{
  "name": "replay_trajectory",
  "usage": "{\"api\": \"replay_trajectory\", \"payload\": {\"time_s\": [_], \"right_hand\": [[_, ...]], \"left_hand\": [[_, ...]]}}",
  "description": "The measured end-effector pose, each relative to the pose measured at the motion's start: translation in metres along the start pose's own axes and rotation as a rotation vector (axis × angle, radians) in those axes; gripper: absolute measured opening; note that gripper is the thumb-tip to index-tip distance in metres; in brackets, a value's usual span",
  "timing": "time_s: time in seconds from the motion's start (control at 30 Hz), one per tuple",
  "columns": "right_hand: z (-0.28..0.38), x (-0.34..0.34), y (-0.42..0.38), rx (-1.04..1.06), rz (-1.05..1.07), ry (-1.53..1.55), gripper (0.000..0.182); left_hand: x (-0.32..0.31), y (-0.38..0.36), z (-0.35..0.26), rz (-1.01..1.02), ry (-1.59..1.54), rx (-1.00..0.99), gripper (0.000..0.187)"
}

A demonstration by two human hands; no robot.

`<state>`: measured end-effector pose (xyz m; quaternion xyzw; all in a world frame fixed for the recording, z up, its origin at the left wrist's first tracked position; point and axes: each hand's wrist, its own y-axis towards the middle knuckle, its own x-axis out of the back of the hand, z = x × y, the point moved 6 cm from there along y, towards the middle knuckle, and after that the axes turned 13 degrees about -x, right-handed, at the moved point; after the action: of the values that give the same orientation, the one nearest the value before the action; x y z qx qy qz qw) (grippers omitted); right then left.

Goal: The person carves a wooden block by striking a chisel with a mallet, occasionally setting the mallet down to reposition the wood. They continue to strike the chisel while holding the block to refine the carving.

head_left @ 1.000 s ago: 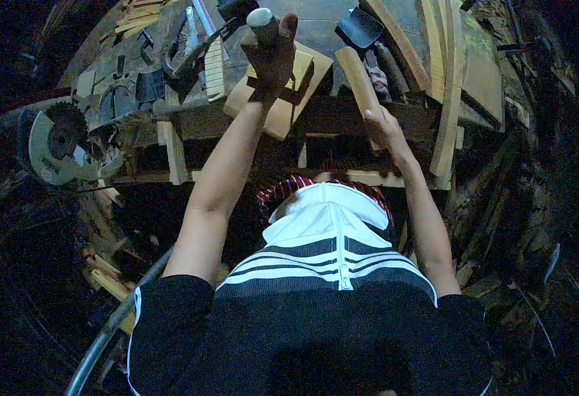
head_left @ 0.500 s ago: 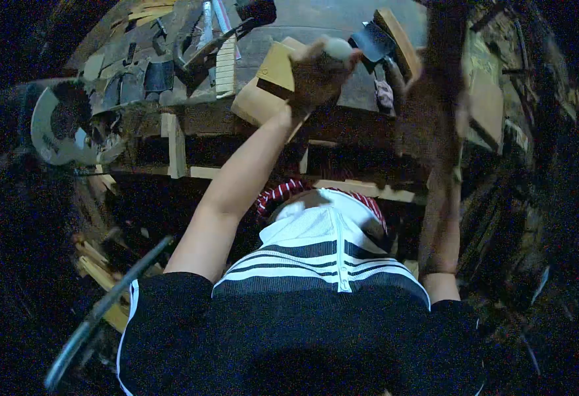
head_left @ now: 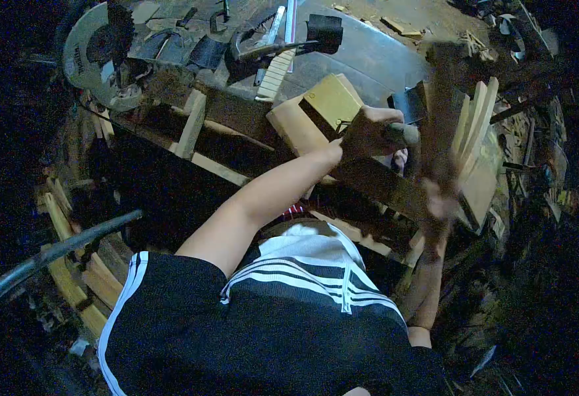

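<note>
My left hand (head_left: 370,132) is closed around a tool handle with a pale rounded end (head_left: 406,134). The rest of that tool is hidden by the hand. Just left of it is a yellowish wooden block (head_left: 334,102), lying on a longer pale wooden piece (head_left: 296,125) at the bench edge. My right hand (head_left: 440,199), blurred by motion, is wrapped round a long dark wooden piece (head_left: 445,109). This piece stands out upward from the hand, and its exact shape is smeared.
On the bench (head_left: 368,49) lie a bow-shaped saw (head_left: 270,51), a pale slatted strip (head_left: 277,74) and dark flat pieces. A large round guard-like disc (head_left: 82,59) stands far left. Wooden strips (head_left: 479,122) lean at right; a metal pipe (head_left: 68,249) sticks out lower left.
The view has turned, so the bench now slants. My left hand, with the handle, appears lower and further right, closer to the dark wooden piece. My right hand also appears lower.
</note>
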<state>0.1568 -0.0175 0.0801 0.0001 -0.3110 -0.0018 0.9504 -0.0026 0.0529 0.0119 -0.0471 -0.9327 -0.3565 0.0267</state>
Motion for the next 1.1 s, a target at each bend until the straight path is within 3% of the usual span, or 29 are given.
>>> {"api": "replay_trajectory", "payload": {"time_s": [0.07, 0.13, 0.17, 0.2, 0.3, 0.33, 0.37, 0.43, 0.47, 0.53, 0.6, 0.63, 0.67, 0.7, 0.77, 0.87, 0.9, 0.97, 1.0, 1.03, 1.1], "right_hand": [[0.008, 0.006, 0.000, -0.090, 0.082, -0.115, 0.061], [-0.007, 0.015, -0.002, -0.160, 0.019, 0.018, 0.056], [-0.012, 0.019, -0.004, -0.138, -0.136, 0.157, 0.052], [-0.016, 0.017, -0.005, -0.143, -0.127, 0.156, 0.052], [0.014, -0.007, 0.005, -0.111, 0.133, 0.014, 0.056], [0.021, -0.010, 0.004, -0.095, 0.205, -0.037, 0.058], [0.013, -0.015, 0.000, -0.161, 0.247, 0.098, 0.058], [0.023, -0.010, 0.003, 0.014, 0.169, 0.027, 0.059], [0.020, -0.013, 0.000, 0.006, 0.174, 0.027, 0.059], [0.004, -0.012, 0.002, -0.101, 0.067, 0.450, 0.061], [-0.003, -0.011, 0.006, -0.176, 0.109, 0.342, 0.062], [-0.008, -0.010, 0.009, -0.242, 0.153, 0.232, 0.062], [-0.022, -0.013, 0.008, -0.188, 0.109, 0.190, 0.058], [-0.037, -0.018, 0.005, -0.192, 0.103, 0.187, 0.058], [-0.058, -0.023, 0.000, -0.193, 0.076, 0.272, 0.051], [-0.054, -0.028, -0.012, -0.270, 0.105, 0.218, 0.039], [-0.056, -0.031, -0.013, -0.328, 0.129, 0.184, 0.036], [-0.057, -0.032, -0.017, -0.379, 0.109, 0.229, 0.032], [-0.060, -0.034, -0.017, -0.415, 0.123, 0.239, 0.032], [-0.063, -0.035, -0.017, -0.447, 0.135, 0.250, 0.032], [-0.063, -0.035, -0.015, -0.418, 0.111, 0.233, 0.032]], "left_hand": [[-0.001, 0.005, -0.012, -0.054, -0.008, -0.038, 0.026], [0.005, 0.004, -0.016, -0.116, -0.001, -0.050, 0.026], [0.006, 0.005, -0.014, -0.075, 0.028, -0.029, 0.026], [0.007, 0.004, -0.010, -0.033, 0.057, -0.008, 0.026], [0.001, 0.001, -0.001, -0.022, 0.132, -0.036, 0.022], [-0.009, -0.010, 0.027, -0.247, -0.508, 0.344, 0.022], [-0.014, -0.014, 0.038, -0.293, -0.708, 0.459, 0.022], [-0.024, -0.024, 0.056, -0.464, -1.093, 0.709, 0.022], [0.000, -0.020, 0.049, -0.398, -0.577, 0.401, 0.024], [0.031, -0.008, -0.002, -0.323, -0.096, 0.157, 0.024], [0.039, -0.014, 0.046, -0.084, 0.863, -0.031, 0.021], [0.042, -0.019, 0.069, -0.070, 1.306, -0.121, 0.021], [0.053, -0.018, 0.105, -0.095, 1.316, 0.096, 0.022], [0.078, -0.020, 0.107, -0.202, 1.229, 0.161, 0.019], [0.127, -0.015, 0.094, -0.505, 0.607, 0.245, 0.019], [0.133, 0.004, 0.049, -0.616, 0.003, 0.359, 0.026], [0.138, 0.008, 0.051, -0.615, 0.003, 0.365, 0.026], [0.117, 0.031, 0.044, -0.034, 0.027, 0.136, 0.023], [0.106, 0.031, 0.043, 0.295, 0.343, 0.062, 0.029], [0.100, 0.024, 0.045, 0.443, 0.388, -0.173, 0.050], [0.088, 0.000, 0.061, 0.842, 0.681, 0.000, 0.064]]}}
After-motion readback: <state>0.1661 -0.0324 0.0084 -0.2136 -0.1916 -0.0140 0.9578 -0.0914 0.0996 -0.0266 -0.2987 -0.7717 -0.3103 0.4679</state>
